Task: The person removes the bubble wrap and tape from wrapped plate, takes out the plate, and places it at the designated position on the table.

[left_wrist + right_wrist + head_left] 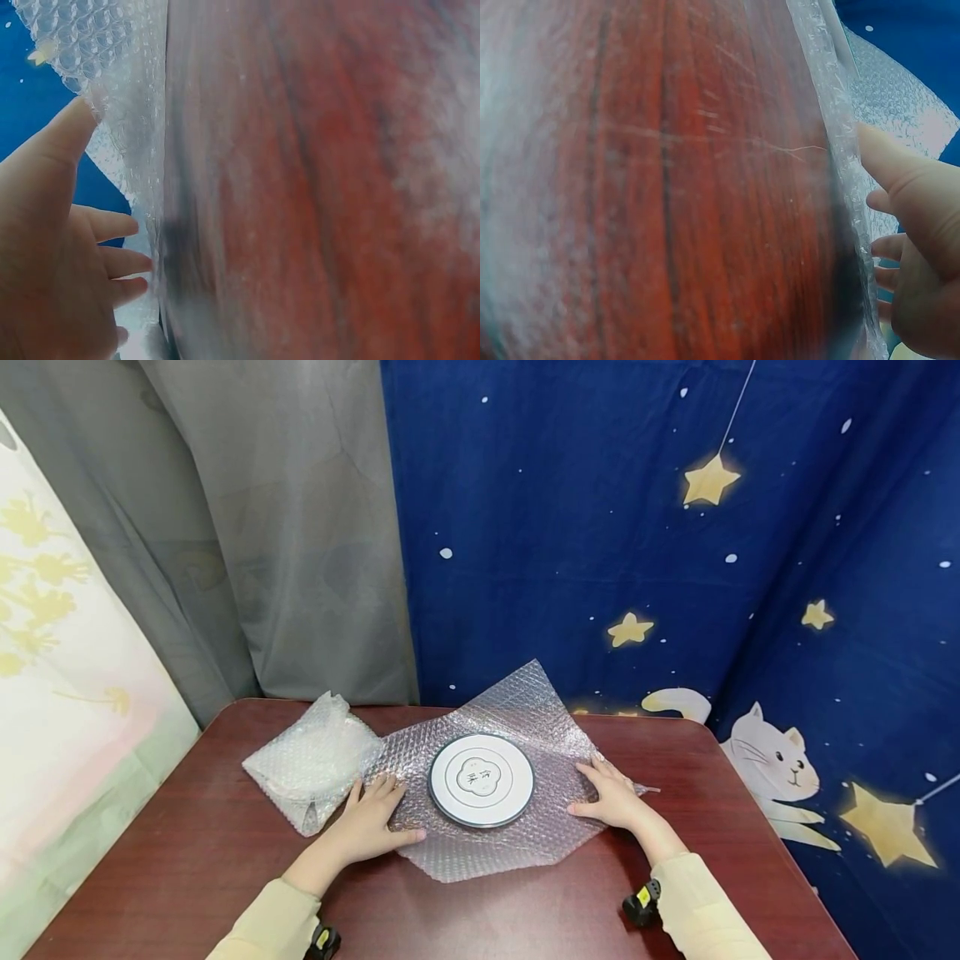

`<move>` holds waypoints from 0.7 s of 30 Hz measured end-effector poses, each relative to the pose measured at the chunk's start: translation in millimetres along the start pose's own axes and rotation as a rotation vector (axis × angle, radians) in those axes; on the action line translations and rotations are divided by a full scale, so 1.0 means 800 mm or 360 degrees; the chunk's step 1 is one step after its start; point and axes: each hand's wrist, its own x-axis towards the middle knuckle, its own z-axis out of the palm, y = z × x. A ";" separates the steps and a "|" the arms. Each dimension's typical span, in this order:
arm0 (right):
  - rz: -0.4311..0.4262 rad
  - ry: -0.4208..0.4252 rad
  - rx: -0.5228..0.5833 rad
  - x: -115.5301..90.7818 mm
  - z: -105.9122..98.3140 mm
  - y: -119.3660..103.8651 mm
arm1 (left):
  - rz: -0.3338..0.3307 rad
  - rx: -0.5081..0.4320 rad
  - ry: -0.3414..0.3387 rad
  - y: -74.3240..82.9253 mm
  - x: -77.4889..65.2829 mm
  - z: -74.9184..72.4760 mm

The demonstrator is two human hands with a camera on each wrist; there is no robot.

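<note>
A round white plate-like piece (482, 803) with a dark rim and a flower-shaped emblem bearing two characters lies on a spread sheet of clear bubble wrap (525, 710). My left hand (369, 828) rests on the sheet's left part, fingers spread and thumb toward the plate-like piece. On the right side, my right hand (618, 797) touches the sheet with its fingers apart. Neither hand touches the plate-like piece. The left wrist view shows the left thumb (64, 139) against the wrap's edge; the right wrist view shows the right thumb (889, 157) beside the wrap.
A bubble-wrapped bundle (311, 760) sits on the table to the left, close to the sheet; its contents cannot be made out. The reddish-brown wooden table (480, 918) ends at the back before a grey curtain (300, 527) and a blue star-patterned curtain (540, 527).
</note>
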 end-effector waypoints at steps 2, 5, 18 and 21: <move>-0.0006 -0.0013 0.0008 0.000 0.001 0.000 | -0.0009 -0.0016 -0.0042 0.000 -0.001 0.002; -0.0002 -0.0031 0.0020 -0.001 0.002 0.001 | -0.0010 -0.0045 -0.0101 -0.001 -0.004 0.002; -0.0018 -0.0035 0.0011 -0.003 0.005 0.004 | 0.0017 -0.0071 -0.0235 -0.005 -0.006 0.002; -0.0007 -0.0035 0.0020 -0.003 0.005 0.003 | 0.0032 -0.0062 -0.0231 -0.006 -0.005 0.002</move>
